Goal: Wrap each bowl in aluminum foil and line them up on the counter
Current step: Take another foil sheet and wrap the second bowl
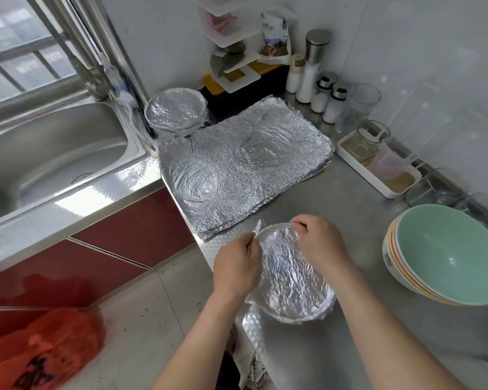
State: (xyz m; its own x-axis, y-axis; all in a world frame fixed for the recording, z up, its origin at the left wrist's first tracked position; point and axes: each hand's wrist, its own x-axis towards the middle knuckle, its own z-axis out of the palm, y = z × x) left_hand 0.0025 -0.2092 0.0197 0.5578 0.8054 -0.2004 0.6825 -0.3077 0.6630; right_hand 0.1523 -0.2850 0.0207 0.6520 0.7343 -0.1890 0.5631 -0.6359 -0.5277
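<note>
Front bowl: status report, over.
Left hand and right hand pinch the front bowl's foil at its far rim. One wrapped bowl back left. Bare bowl stack right, nothing blocking.

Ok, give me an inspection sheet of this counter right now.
Surface: steel counter, foil sheets stacked flat on it.
Job's things: one wrapped bowl by the sink; second bowl at the front, foil over it; bare bowls stacked at right.
Clutter: shakers, glasses, white tray along the wall.
Grippers: left hand pinches its foil at the rim; right hand grips the far rim.
Cables: nothing seen.
Surroundings: sink at left, red bag on floor.
</note>
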